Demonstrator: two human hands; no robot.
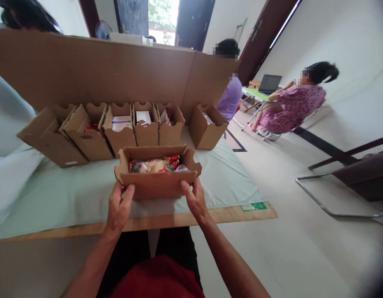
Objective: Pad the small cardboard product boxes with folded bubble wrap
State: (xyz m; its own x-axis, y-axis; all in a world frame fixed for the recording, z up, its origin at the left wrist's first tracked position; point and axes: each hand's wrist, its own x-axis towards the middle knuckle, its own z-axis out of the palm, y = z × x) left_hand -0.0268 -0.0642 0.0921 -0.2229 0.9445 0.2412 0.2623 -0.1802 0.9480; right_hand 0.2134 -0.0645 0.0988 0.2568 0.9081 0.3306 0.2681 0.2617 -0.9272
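An open cardboard box (157, 185) is between my two hands near the front of the table. Packaged goods (155, 164) in red and clear wrapping lie inside it. My left hand (119, 203) grips the box at its left end, thumb on the near wall. At the right end my right hand (195, 199) holds it the same way, with the other fingers partly hidden behind the corner. Behind it stands a row of similar cardboard boxes (120, 138), several with packets inside. A gap separates the rightmost box (208, 134) from the others.
A tall cardboard panel (116, 70) rises behind the row. Pale green cloth (85, 186) covers the table, whose wooden edge (222, 214) faces me. One person (230, 97) sits beyond the panel; another (295, 103) sits by a laptop (270, 84). A metal-framed chair (359, 178) stands at right.
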